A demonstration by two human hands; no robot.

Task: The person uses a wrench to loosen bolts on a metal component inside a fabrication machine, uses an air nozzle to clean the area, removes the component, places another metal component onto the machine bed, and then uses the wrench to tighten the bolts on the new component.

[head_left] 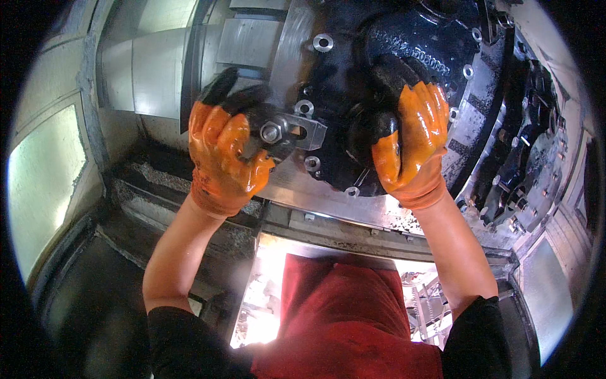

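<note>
My left hand (pixel 224 139), in a wet orange glove with black fingertips, curls around the outer end of a slotted metal clamp strap (pixel 310 131). A hex nut (pixel 271 131) shows between its thumb and fingers. The strap's other end lies against the edge of a large glossy black casting (pixel 341 76). On the casting's front, my right hand (pixel 413 126), gloved alike, is closed about a dark rounded part, its thumb bent and its fingertips over the top. Just what lies inside that grip is hidden by the glove and the dark surface.
Metal-rimmed bolt holes (pixel 322 43) line the casting's edge. At right stands a round black flange (pixel 511 151) with several studs. Sheet-metal covers (pixel 145 69) are at the left, above a dark stepped ledge (pixel 158 196). A metal rail (pixel 341 230) crosses in front of my red apron (pixel 347 303).
</note>
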